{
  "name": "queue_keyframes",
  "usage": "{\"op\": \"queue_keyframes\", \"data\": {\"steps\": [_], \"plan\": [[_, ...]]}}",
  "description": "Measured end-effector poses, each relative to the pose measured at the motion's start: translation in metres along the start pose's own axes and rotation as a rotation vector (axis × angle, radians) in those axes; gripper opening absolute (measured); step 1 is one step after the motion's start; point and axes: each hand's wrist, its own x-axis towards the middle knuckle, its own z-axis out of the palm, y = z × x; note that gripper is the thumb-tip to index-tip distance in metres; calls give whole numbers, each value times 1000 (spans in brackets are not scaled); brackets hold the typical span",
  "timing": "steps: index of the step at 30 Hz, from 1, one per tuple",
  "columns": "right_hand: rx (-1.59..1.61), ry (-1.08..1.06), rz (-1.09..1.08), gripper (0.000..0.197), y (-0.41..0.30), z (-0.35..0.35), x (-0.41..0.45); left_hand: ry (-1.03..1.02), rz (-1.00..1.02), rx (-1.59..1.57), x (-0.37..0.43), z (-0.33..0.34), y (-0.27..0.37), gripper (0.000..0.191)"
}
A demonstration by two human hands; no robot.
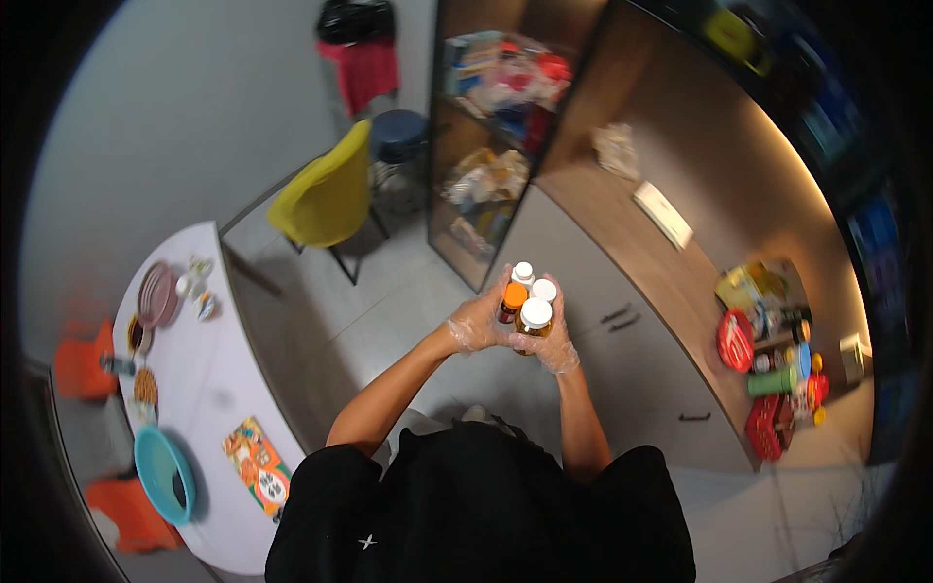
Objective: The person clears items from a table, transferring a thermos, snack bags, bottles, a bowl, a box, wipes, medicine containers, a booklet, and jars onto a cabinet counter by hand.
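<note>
Between my two hands, both in clear plastic gloves, several small bottles are bunched upright over the floor. My left hand (477,321) grips the cluster from its left side, nearest a dark bottle with an orange cap (514,295). From the right, my right hand (557,342) closes around an amber bottle with a white cap (536,313). A second white-capped bottle (544,290) sits just beyond it, and a small white bottle (523,273) stands farthest out. The lower parts of most bottles are hidden by the hands and the other bottles.
On the right, a wooden counter (605,211) carries a red container (735,340), a red basket (765,430) and several packages. A white table (219,386) at left holds a turquoise basin (164,474), a pink basket (157,294) and a printed packet (256,466). A yellow chair (324,193) stands ahead.
</note>
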Motion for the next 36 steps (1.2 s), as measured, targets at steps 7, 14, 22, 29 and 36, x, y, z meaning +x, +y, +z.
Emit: {"op": "queue_keyframes", "data": {"steps": [7,14,22,29,36], "plan": [[1,272,-118,119,-43,-107,-37,-240,160,-14,108,73,65,129],[41,512,-207,117,-29,-159,-18,-458,235,-20,199,88,69,127],[-20,588,-189,113,-12,-202,80,-573,274,-55,305,38,59,129],[-285,587,-151,112,-8,-220,172,-547,329,-83,392,-4,23,107],[-218,596,-186,117,16,-219,230,-310,339,-4,427,-23,-14,94]]}}
